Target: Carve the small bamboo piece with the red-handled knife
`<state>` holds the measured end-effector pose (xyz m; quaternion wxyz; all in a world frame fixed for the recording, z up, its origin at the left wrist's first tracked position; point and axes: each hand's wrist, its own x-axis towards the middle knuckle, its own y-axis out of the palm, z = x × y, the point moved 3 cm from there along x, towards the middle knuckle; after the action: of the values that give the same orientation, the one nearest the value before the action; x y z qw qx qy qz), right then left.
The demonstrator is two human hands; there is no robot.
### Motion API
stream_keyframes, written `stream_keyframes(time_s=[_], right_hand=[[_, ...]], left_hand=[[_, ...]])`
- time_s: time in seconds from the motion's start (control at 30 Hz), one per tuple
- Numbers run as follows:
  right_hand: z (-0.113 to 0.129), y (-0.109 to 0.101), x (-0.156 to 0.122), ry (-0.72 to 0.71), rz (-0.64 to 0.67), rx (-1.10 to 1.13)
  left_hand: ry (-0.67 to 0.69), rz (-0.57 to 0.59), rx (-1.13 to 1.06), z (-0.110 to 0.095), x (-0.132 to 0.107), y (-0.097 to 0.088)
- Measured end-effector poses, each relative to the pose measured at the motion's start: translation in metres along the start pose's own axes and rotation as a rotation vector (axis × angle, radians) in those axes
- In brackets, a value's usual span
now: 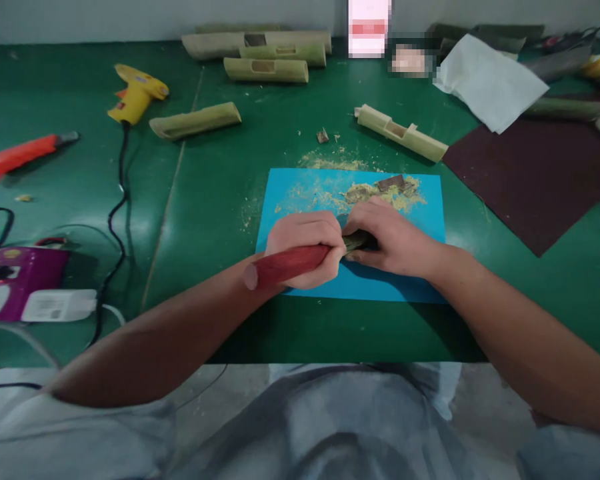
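My left hand (307, 243) is closed in a fist round a red tool handle (285, 264) that points back toward my body. My right hand (393, 237) is closed on a small greenish bamboo piece (356, 241), pressed against the tool's front end. Both hands rest over a blue cutting mat (420, 200) on the green table (220, 200). Yellowish shavings and two dark scraps (390, 183) lie on the mat just beyond my fingers. The tool's blade is hidden between my hands.
Several cut bamboo tubes (263, 50) lie at the back, one (195, 121) at mid left, a notched one (403, 132) behind the mat. A yellow glue gun (137, 93), orange knife (17, 157), cables and purple box (17, 280) sit left. Dark sandpaper (530, 173) and white paper (490, 83) lie right.
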<state>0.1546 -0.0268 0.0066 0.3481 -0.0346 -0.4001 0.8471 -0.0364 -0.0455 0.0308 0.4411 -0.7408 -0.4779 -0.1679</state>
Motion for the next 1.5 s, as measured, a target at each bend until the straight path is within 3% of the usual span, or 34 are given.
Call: stream_keyframes(time_s=[0.37,0.7,0.9,1.07,1.2,1.5], right_hand=[[-0.0004,0.0000,-0.0004,0.016,-0.001,-0.020],[0.0005,0.0003,0.0005,0.000,0.003,-0.025],[-0.0015,0.0008,-0.0009,0.009,0.003,-0.029],[-0.0026,0.0014,-0.0013,0.004,0.007,-0.035],[-0.0015,0.0007,-0.0012,0.012,0.010,-0.042],[-0.0013,0.0006,-0.0016,0.026,0.015,-0.050]], left_hand=[[-0.005,-0.113,0.000,-0.0030,-0.0050,-0.0074],[0.007,-0.029,0.004,-0.0014,-0.0019,-0.0026],[0.005,-0.057,-0.026,-0.0010,-0.0040,-0.0042],[0.057,-0.191,-0.036,-0.0009,-0.0050,-0.0075],[0.074,-0.115,-0.035,-0.0009,-0.0036,-0.0068],[0.083,-0.118,-0.069,0.0020,-0.0053,-0.0099]])
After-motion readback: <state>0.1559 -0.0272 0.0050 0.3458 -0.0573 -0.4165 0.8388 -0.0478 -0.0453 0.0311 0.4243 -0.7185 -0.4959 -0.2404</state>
